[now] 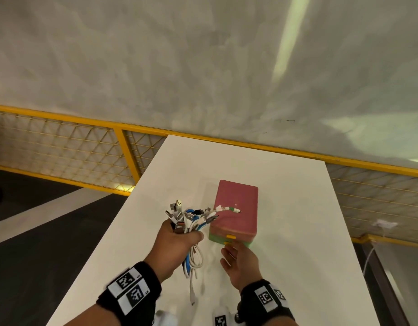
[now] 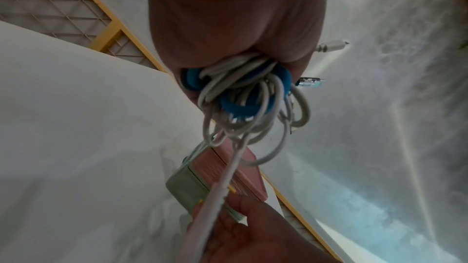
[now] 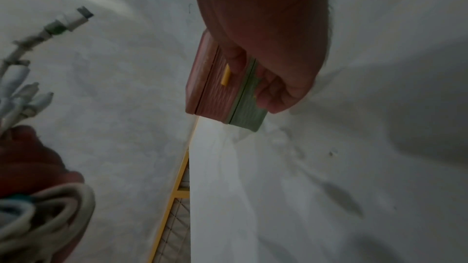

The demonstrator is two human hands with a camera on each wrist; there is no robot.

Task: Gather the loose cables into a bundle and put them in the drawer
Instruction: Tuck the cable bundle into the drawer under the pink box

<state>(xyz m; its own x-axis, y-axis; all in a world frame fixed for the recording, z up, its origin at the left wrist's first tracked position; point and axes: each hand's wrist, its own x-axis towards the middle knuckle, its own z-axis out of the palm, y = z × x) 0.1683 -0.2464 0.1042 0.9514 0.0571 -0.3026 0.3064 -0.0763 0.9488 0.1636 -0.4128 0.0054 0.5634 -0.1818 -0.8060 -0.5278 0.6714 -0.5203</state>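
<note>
The left hand (image 1: 177, 243) has its fingers curled tight round the cable bundle (image 1: 191, 222), plugs fanning above the fist, loops hanging below. The right hand (image 1: 241, 262) reaches to the lower, green drawer (image 1: 217, 238) of the pink box (image 1: 236, 208); its fingers curl at the yellow handle (image 1: 228, 243), but actual grip is unclear. The box stands on a white table (image 1: 297, 231).

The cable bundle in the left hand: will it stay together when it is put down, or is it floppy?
Probably floppy: below the left hand, loops of the cable bundle hang slack and one end trails down to the table. The plugs fan out above the fist, so it may spring apart once released. It seems light, since one hand holds it.
</note>
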